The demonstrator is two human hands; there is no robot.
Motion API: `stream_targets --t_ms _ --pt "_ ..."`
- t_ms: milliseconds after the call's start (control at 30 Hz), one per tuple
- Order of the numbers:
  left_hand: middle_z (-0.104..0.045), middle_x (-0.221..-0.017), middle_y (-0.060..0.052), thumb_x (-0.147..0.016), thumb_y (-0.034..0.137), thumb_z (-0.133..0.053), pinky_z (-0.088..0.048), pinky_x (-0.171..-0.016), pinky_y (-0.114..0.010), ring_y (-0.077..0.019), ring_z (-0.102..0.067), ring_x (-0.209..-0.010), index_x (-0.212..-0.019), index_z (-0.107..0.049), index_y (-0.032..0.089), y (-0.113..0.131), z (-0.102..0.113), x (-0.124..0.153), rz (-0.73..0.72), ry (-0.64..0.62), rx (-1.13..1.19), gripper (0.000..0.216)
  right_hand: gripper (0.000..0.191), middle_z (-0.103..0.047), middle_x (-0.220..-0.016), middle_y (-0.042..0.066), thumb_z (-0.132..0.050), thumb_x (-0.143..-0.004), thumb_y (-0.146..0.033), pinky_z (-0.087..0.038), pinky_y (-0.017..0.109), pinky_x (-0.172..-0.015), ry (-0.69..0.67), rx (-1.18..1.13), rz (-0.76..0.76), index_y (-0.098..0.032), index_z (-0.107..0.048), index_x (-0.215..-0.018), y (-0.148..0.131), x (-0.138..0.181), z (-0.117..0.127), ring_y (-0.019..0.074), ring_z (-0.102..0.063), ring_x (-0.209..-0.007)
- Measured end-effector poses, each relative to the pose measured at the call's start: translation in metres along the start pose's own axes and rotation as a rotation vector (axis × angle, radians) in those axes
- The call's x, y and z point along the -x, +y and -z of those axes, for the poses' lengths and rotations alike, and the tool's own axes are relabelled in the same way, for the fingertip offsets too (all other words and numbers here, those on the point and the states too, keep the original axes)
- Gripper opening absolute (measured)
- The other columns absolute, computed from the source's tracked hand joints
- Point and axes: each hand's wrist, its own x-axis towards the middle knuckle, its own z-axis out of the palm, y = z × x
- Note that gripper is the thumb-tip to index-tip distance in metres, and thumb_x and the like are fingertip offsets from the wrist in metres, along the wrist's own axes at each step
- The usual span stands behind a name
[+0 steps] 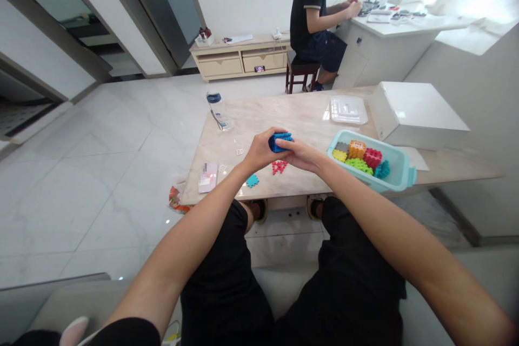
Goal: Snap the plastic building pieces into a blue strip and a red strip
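Both of my hands hold a blue block of interlocking puzzle pieces above the table's front part. My left hand wraps round its left side. From the right, my right hand grips it, thumb laid across the near face. Below the hands lie a red puzzle piece and a light-blue puzzle piece, flat on the table. A pale turquoise basket to the right holds yellow, grey, orange, green, red and teal interlocking pieces, some built into blocks.
On the marble-patterned table stand a clear bottle at the left, a phone-like pink object, a clear plastic lid and a white box. Across the room a person sits at a white desk.
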Motion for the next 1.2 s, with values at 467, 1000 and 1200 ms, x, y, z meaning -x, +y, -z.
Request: stream_targets --t_ms 467,1000,1200 --pt "-0.061 -0.155 -0.019 -0.077 0.032 -0.091 -0.047 -0.123 -0.05 -0.0343 -0.06 -0.144 -0.149 -0.055 0.019 0.007 -0.048 -0.007 -0.038 -0.253 0.098 0.081 0.045 -0.082 -0.114 0.007 -0.1 -0.074 -0.042 -0.066 0.035 -0.102 0.252 0.152 0.067 -0.021 -0.08 -0.108 -0.017 0.067 0.037 0.0244 -0.079 -0.11" --pt "-0.079 -0.118 -0.011 -0.088 0.055 -0.087 -0.061 -0.104 -0.038 -0.0217 -0.076 -0.107 -0.118 -0.077 0.019 0.042 -0.028 -0.008 0.795 -0.492 1.114 0.048 0.063 -0.078 -0.123 0.008 -0.089 -0.083 -0.058 -0.063 0.043 -0.099 0.243 1.112 0.569 -0.025 -0.069 -0.133 -0.023 0.081 0.011 0.0295 -0.076 -0.11" --pt "-0.08 -0.102 -0.009 -0.082 0.037 -0.095 -0.062 -0.093 -0.031 -0.0171 -0.077 -0.093 -0.104 -0.078 0.014 0.052 -0.037 -0.008 0.789 -0.413 1.152 0.035 0.05 -0.078 -0.126 0.006 -0.083 -0.091 -0.047 -0.061 0.041 -0.104 0.172 1.242 0.643 -0.027 -0.069 -0.134 -0.028 0.087 0.003 0.0287 -0.076 -0.115"
